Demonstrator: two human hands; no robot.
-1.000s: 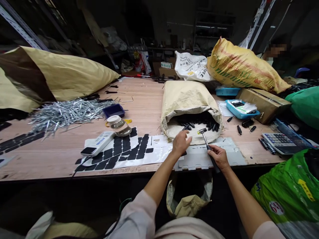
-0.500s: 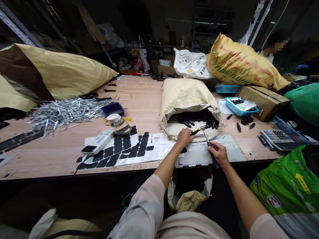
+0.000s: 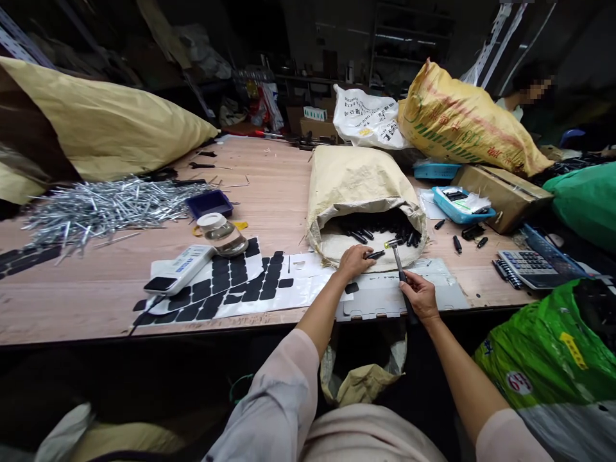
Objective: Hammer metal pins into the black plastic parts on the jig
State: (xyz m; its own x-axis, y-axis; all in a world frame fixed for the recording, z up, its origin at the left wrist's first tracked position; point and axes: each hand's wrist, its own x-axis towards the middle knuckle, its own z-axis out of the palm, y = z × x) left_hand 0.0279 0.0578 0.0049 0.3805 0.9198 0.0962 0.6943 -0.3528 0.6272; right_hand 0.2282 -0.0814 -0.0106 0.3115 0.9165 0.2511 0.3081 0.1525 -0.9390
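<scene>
My left hand (image 3: 355, 262) is closed on a small black handle-shaped piece (image 3: 375, 255), which sticks out to the right from the fingertips at the mouth of a beige woven sack (image 3: 359, 176). In my right hand (image 3: 419, 294) is a small hammer (image 3: 398, 263), gripped by its dark handle. Its head, with a yellowish face, is just above and to the right of the black piece, with a small gap between them. Inside the sack's opening lie several similar black pieces (image 3: 409, 232). A grey sheet (image 3: 409, 295) lies below both hands.
To the left are a clear jar (image 3: 224, 236), a white device (image 3: 183, 273), a blue tray (image 3: 208, 204) and a heap of metal rods (image 3: 120, 208). At the right stand a calculator (image 3: 529, 268), a blue basket (image 3: 462, 208), a carton (image 3: 505, 196) and a green bag (image 3: 543, 346).
The hammer head has come apart from the black piece, which now lies at a flatter angle in my left hand. The whole view has shifted slightly.
</scene>
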